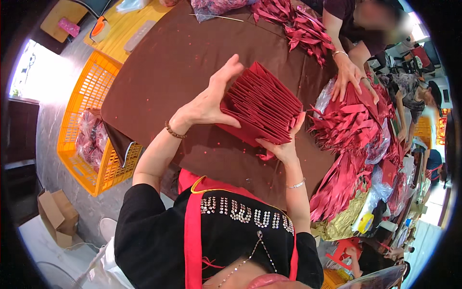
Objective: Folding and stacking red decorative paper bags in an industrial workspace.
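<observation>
Both my hands hold one thick stack of folded dark red paper pieces (260,105) above a brown table (168,67). My left hand (208,101) grips the stack's left side, thumb up along its top edge. From below, my right hand (284,147) supports the stack's lower right corner. The stack is fanned slightly, so its folded edges show as ridges.
Heaps of red ribbons and folded red pieces (351,125) cover the table's right side, some in clear plastic. Another person's hands (349,74) press on that heap. An orange crate (89,120) with bagged red items stands at the left. A cardboard box (57,214) sits on the floor.
</observation>
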`<state>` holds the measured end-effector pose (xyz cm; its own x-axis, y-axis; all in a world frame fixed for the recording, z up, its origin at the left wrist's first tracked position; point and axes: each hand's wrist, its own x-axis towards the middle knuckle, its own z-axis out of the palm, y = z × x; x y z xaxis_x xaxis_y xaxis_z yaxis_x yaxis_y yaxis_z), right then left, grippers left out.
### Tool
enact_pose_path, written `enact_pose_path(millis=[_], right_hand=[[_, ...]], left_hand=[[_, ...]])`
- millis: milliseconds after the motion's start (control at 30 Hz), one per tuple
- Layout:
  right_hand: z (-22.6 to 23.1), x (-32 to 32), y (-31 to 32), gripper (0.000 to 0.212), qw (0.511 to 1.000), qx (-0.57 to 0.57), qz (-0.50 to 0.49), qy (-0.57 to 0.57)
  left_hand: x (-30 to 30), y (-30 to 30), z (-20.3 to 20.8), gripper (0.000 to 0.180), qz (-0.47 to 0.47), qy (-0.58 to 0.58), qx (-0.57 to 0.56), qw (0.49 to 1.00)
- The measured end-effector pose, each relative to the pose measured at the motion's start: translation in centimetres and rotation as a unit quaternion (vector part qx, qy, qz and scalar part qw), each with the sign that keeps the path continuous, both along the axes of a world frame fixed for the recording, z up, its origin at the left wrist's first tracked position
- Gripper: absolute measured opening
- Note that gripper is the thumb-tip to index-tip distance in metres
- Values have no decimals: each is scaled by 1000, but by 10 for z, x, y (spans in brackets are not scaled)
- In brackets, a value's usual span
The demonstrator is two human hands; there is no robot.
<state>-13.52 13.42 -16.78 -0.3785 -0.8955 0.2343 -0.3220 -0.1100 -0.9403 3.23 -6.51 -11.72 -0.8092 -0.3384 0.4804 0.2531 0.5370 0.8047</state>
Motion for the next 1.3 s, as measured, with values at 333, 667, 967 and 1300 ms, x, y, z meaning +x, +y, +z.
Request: enact_pose_path(millis=[333, 667, 967, 1300], right_hand=[[9, -25, -5, 137, 999, 12, 41, 27], [16, -26, -5, 135, 988, 34, -39, 144], [22, -38, -24, 131, 997, 14, -69, 32], [20, -41, -10, 127, 999, 29, -18, 17]], left_hand=[[-33, -18, -31, 143, -140, -81, 175, 971], [-28, 8, -20, 112, -130, -88, 150, 976], [-44, 5, -27, 69, 24, -138, 156, 978], [-42, 17, -54, 76, 14, -101, 150, 983]])
